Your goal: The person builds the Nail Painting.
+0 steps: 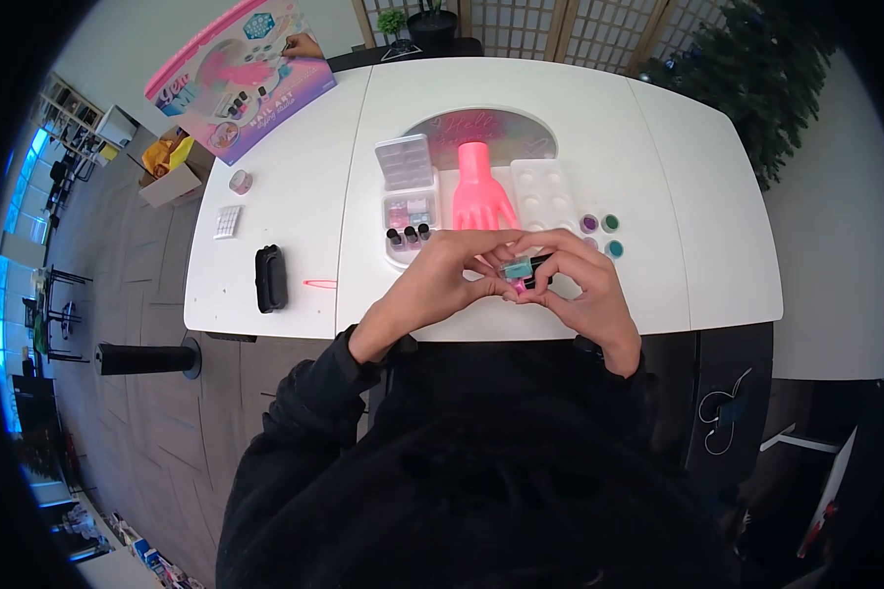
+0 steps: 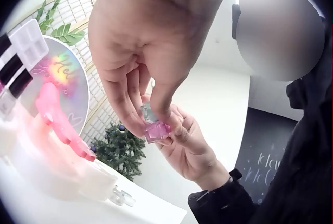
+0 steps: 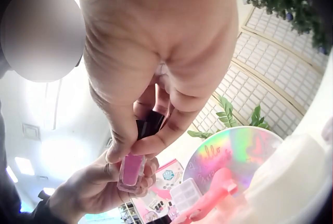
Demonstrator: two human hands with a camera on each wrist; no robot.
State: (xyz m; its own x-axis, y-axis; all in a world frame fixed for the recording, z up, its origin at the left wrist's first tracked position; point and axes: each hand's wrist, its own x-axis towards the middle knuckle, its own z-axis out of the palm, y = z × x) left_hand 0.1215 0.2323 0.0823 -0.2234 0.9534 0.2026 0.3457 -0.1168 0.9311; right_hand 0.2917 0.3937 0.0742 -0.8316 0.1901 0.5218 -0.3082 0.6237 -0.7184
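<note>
Two small nail polish bottles are held close together over the table's front edge, one teal (image 1: 518,267) and one pink (image 3: 131,171). My left hand (image 1: 430,278) pinches the clear glass ends between thumb and fingers. From the other side, my right hand (image 1: 591,294) grips the black caps (image 3: 151,124). In the left wrist view the pink bottle (image 2: 157,131) sits just below the teal one (image 2: 149,112), and fingers partly cover both. Behind the hands stands a pink plastic model hand (image 1: 473,191), fingers pointing toward me.
An open clear case (image 1: 405,165) and several black-capped bottles (image 1: 410,236) stand left of the model hand. A white palette tray (image 1: 543,191) and several small coloured pots (image 1: 610,223) are to its right. Further left lie a black case (image 1: 271,279) and a nail-art box (image 1: 241,83).
</note>
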